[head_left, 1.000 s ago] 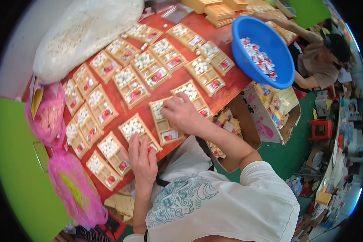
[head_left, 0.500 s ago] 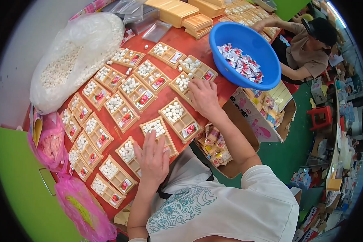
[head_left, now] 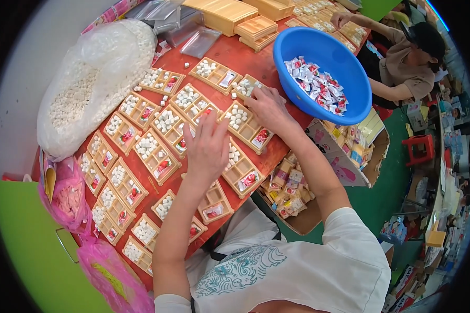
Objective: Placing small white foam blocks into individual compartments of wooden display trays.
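Rows of wood-coloured divided trays (head_left: 213, 201) cover the red table, most with small white cubes (head_left: 167, 119) in the large compartment and a red-and-white packet (head_left: 248, 180) in another. My left hand (head_left: 208, 146) is over the middle trays with its fingers stretched and apart, holding nothing visible. Beyond it to the right, my right hand (head_left: 270, 110) is bent over a tray (head_left: 249, 83) near the blue basin. Its fingers are curled down, and the hand hides the fingertips and whatever they may hold.
The blue basin (head_left: 358, 99) holds many small packets. A clear bag (head_left: 133, 49) of white cubes lies at left, with pink bags (head_left: 68, 182) below it. Stacked trays (head_left: 256, 28) stand at the back. Open cartons (head_left: 344, 151) sit beside the table. Another person (head_left: 410, 65) works at far right.
My left hand has moved up and away from the near trays to the middle ones. My right hand has shifted slightly farther, onto the tray nearer the basin. The view has shifted a little.
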Demonstrator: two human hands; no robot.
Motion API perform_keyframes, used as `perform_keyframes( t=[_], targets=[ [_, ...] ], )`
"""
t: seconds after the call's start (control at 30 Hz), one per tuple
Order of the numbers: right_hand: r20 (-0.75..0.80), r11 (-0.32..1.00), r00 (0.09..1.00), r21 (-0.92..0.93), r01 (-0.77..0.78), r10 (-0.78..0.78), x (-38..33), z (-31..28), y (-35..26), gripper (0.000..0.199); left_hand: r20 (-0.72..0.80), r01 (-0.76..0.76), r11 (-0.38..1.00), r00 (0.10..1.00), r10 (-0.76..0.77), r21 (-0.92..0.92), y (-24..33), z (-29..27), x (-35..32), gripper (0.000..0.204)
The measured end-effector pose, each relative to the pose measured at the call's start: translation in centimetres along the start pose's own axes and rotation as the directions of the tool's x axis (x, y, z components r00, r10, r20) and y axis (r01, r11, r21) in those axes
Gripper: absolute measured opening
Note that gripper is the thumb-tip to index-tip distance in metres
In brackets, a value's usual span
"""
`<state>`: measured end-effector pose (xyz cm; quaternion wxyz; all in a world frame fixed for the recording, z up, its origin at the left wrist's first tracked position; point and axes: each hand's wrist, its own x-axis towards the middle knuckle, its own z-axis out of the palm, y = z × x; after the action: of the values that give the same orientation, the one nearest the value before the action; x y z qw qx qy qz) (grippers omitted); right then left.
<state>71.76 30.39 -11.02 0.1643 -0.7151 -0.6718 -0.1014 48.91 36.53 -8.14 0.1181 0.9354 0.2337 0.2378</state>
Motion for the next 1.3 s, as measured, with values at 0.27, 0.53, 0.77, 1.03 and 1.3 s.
perform_keyframes(
  t=[0.27, 0.53, 0.77, 1.03, 1.3],
  targets=[
    [-0.152, 0.972, 0.987, 0.233, -0.015, 0.051, 0.0, -0.7, -0.8, 0.011, 0.005, 0.053, 0.992, 0.999, -0.054, 0.114, -2.7, 4.4, 8.3, 0.024],
    [-0.074, 0.962, 0.996, 0.272, -0.034, 0.056, 0.6, -0.5, -0.1, 0.011, 0.046, 0.038, 0.949, 0.997, -0.055, 0.315, -1.9, 6.8, 11.3, 0.022],
    [-0.192, 0.983, 0.966, 0.106, -0.152, 0.17, 4.0, 1.6, 2.4, 0.009, 0.071, 0.051, 0.955, 0.995, -0.075, 0.292, -2.6, 6.1, 11.2, 0.018],
    [-0.265, 0.965, 0.957, 0.258, -0.051, 0.121, 2.6, -0.2, 0.9, 0.007, -0.021, -0.05, 0.979, 0.998, 0.056, 0.196, -3.2, 3.5, 5.9, 0.013],
    [-0.232, 0.985, 0.971, 0.169, -0.013, 0.052, 3.9, 0.7, -0.2, 0.007, -0.083, -0.059, 0.988, 0.994, 0.071, 0.139, -2.6, 3.5, 5.3, 0.013]
  ],
)
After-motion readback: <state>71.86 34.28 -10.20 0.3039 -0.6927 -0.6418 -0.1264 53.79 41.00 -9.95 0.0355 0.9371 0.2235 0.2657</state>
